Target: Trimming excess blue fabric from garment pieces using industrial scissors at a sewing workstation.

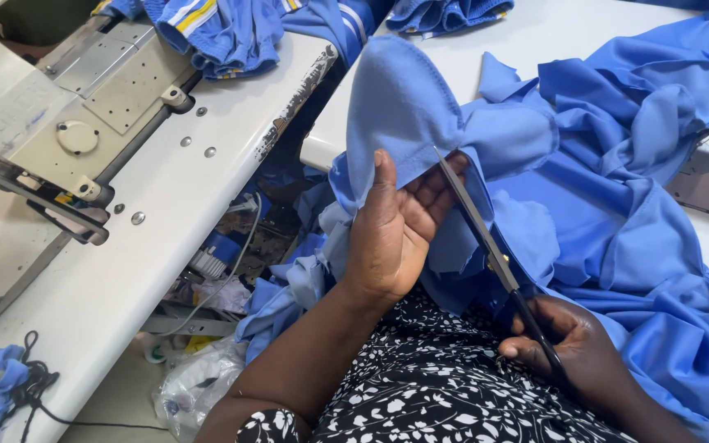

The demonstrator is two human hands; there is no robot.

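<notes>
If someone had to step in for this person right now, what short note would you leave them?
Left hand: holds up a piece of blue cloth, thumb in front, fingers behind.
Right hand: grips the black handles of the scissors; the blades point up and lie against the cloth's edge by the left fingers.
Around: more blue cloth piled across the lap and the white table; a sewing machine sits to the left, untouched.
Done: the cloth is held up, with the blades at its edge.
Left: I cannot tell how much has been cut; the blades are still at the cloth.
</notes>
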